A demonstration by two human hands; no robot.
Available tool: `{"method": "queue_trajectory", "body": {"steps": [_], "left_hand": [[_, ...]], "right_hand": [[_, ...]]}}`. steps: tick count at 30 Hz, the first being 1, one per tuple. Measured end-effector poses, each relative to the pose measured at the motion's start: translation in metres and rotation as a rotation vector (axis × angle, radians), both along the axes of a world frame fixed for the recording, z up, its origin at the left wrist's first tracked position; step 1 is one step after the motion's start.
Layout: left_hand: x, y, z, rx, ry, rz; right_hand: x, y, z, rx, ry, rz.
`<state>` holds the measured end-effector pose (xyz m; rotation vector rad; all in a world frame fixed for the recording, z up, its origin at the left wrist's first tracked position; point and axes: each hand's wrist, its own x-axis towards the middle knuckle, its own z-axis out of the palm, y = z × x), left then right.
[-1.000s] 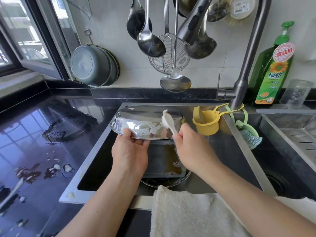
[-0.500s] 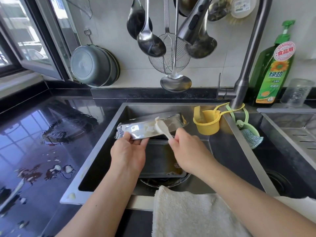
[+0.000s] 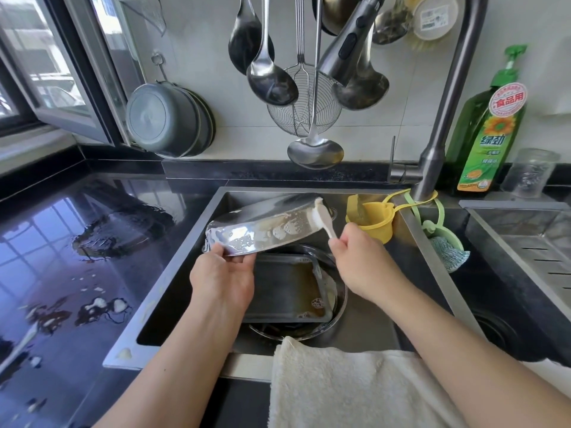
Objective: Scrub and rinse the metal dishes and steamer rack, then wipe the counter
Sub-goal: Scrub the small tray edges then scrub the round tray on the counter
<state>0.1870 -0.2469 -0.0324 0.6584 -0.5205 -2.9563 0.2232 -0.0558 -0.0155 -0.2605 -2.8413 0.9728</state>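
Over the sink [image 3: 173,282] my left hand [image 3: 222,279] grips the near rim of a shiny metal dish [image 3: 262,230], tilted with its soapy underside toward me. My right hand [image 3: 361,261] holds the handle of a white scrubbing brush [image 3: 323,219], whose head presses on the dish's right end. Below them a rectangular metal tray [image 3: 284,288] with brown water lies inside a round metal dish [image 3: 335,316] on the sink floor. The black counter [image 3: 61,273] to the left is wet with foam spots.
A cream towel [image 3: 340,387] hangs over the sink's front edge. The tap [image 3: 445,112], a yellow strainer cup [image 3: 370,220] and a green scrubber [image 3: 448,248] are at the right. Ladles and a skimmer [image 3: 304,109] hang above; a detergent bottle [image 3: 488,134] stands behind.
The dish has been tilted and turned, its right end now raised. The brush has slid from the dish's middle to its right end.
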Motion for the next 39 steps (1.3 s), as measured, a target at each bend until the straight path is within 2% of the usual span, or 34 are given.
{"method": "queue_trajectory", "body": {"steps": [3, 6, 11, 16, 22, 27, 31, 35, 39], "left_hand": [[0.000, 0.000, 0.001, 0.031, -0.014, 0.024], [-0.001, -0.003, 0.000, 0.032, -0.012, 0.033], [-0.001, -0.002, 0.000, 0.027, -0.034, 0.030], [-0.005, -0.007, -0.003, 0.018, -0.039, 0.025], [-0.007, -0.008, -0.004, 0.065, -0.038, 0.059], [-0.012, -0.011, -0.002, 0.060, -0.056, 0.098], [-0.012, -0.008, -0.005, 0.028, -0.051, 0.077], [-0.015, -0.010, -0.007, 0.012, -0.053, 0.054], [-0.019, -0.014, -0.017, -0.047, -0.081, 0.008]], "right_hand": [[0.008, -0.010, 0.000, -0.057, 0.019, 0.087], [0.017, -0.029, -0.005, 0.015, -0.019, 0.258], [0.006, -0.004, 0.004, -0.038, -0.004, 0.080], [0.016, -0.018, 0.000, -0.009, -0.080, 0.260], [0.001, 0.014, 0.008, -0.105, -0.062, 0.030], [0.004, 0.001, 0.005, -0.101, -0.015, 0.154], [-0.003, 0.016, 0.009, -0.099, 0.023, 0.054], [0.008, -0.002, 0.006, -0.052, 0.057, 0.198], [-0.006, 0.016, 0.013, -0.087, 0.043, 0.035]]}}
